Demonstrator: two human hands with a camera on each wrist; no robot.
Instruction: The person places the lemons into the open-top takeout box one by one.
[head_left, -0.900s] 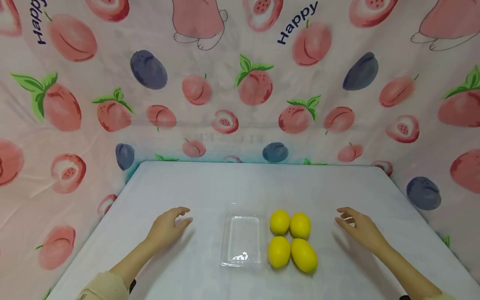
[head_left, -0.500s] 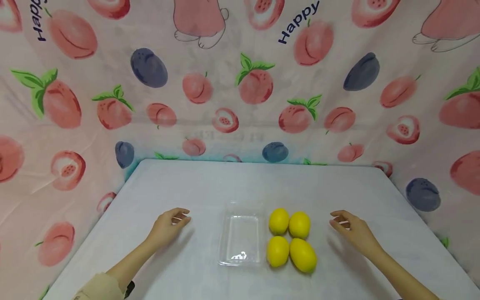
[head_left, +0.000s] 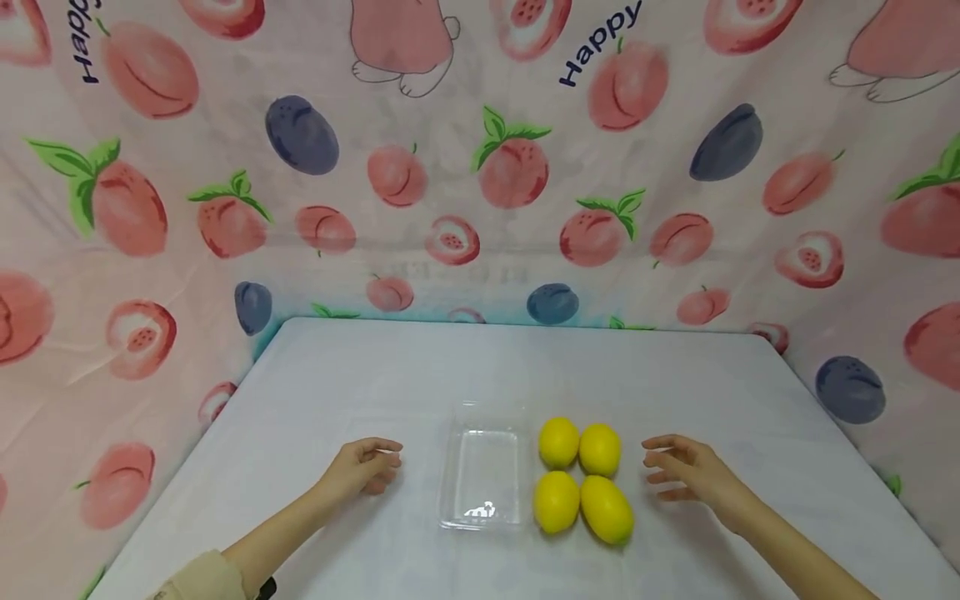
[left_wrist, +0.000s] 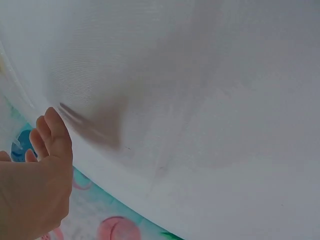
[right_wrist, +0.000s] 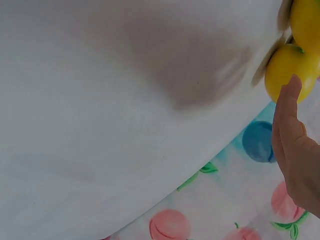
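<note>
Several yellow lemons lie close together in two rows on the white table, in the middle of the head view. Just left of them stands a clear plastic box with nothing inside. My left hand hovers left of the box, fingers relaxed and holding nothing. On the other side, my right hand is held in the air right of the lemons, its fingers spread loosely toward them. In the right wrist view, the fingertips of that hand overlap a lemon. The left wrist view shows the left hand over its shadow.
A white cloth covers the table. Behind and beside it hangs a pink curtain printed with peaches and dark blue fruits. The table's back edge meets this curtain.
My left hand has come right and a little nearer to me, toward the box. My right hand has moved left toward the lemons, its fingers spreading more. Box and lemons stay in place.
</note>
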